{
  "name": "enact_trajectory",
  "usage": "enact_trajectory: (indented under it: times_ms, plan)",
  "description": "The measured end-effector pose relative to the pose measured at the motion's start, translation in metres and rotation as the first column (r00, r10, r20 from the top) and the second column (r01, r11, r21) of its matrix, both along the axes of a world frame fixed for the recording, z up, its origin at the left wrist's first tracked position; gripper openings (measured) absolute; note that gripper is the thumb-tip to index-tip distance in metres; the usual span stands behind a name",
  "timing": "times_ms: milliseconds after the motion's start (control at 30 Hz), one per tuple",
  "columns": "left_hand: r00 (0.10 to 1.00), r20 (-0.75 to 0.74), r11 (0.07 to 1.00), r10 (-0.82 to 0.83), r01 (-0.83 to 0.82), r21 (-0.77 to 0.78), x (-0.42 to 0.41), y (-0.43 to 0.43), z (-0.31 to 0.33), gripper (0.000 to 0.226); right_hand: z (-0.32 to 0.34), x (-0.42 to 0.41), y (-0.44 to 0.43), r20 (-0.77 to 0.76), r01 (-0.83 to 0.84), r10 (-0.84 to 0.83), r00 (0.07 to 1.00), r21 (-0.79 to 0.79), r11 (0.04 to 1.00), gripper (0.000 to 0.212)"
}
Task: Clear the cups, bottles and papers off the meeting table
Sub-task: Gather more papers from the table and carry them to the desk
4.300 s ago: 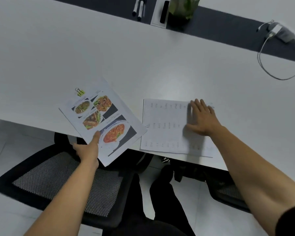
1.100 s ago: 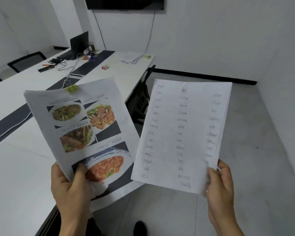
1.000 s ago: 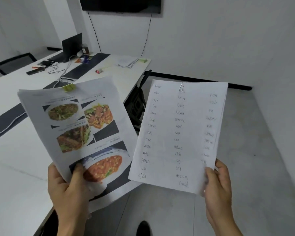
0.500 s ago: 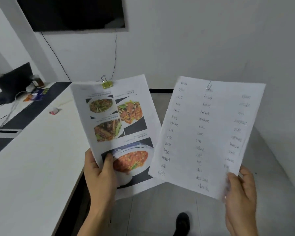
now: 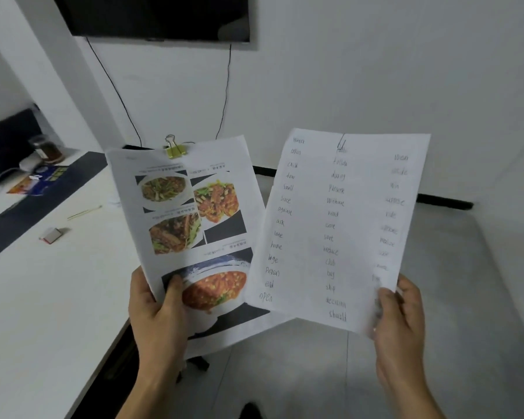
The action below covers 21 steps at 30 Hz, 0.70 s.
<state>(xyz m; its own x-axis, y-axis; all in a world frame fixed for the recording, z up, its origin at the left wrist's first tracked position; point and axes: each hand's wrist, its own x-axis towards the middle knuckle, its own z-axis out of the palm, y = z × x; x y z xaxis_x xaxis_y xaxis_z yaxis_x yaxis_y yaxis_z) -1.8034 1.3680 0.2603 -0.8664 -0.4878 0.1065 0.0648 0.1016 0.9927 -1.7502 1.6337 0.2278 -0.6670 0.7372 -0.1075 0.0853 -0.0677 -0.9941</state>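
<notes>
A: Gripping the clipped photo sheets (image 5: 194,225) at the bottom edge with the left hand (image 5: 158,309), thumb across the front. Pinching the handwritten word list (image 5: 336,225) by its lower right corner with the right hand (image 5: 397,325).

B: Both held upright in the air, off the meeting table (image 5: 43,297). Best to lap one onto the other and carry as one stack.

A: Mind the floppy tops. Leave the yellow binder clip (image 5: 174,149) and the paper clip (image 5: 341,143) on.

B: White pages, slightly curled. Dishes printed on one, three columns of words on the other.
</notes>
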Motion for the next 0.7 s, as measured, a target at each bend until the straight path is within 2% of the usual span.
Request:
enact_trajectory:
  times_ms: [233, 333, 433, 567, 700]
  plan:
    - [0.999, 0.001, 0.995, 0.047, -0.047, 0.083, -0.211, 0.062, -0.032, 0.033, -0.016, -0.225, 0.061, 0.018, -0.045, 0.044, 0.999, 0.048, 0.998, 0.028]
    - [1.0, -0.013, 0.994, 0.006, -0.005, 0.106, -0.311, 0.091, -0.025, 0.032, -0.001, -0.316, 0.092, 0.01, -0.016, 0.016, 1.0, 0.08, 0.997, 0.027]
    - [0.998, -0.05, 0.994, -0.036, 0.04, 0.1, -0.406, 0.118, -0.005, 0.043, 0.016, -0.403, 0.12, -0.008, 0.016, -0.015, 1.0, 0.109, 0.994, 0.027]
    - [0.996, -0.032, 0.995, -0.08, 0.081, 0.064, -0.516, 0.144, 0.004, 0.048, 0.014, -0.508, 0.142, -0.015, 0.041, -0.04, 0.999, 0.062, 0.997, 0.026]
    - [1.0, 0.015, 0.999, -0.014, 0.014, 0.034, -0.623, 0.156, -0.022, 0.047, -0.02, -0.627, 0.156, 0.002, 0.0, 0.0, 1.0, -0.006, 1.0, 0.026]
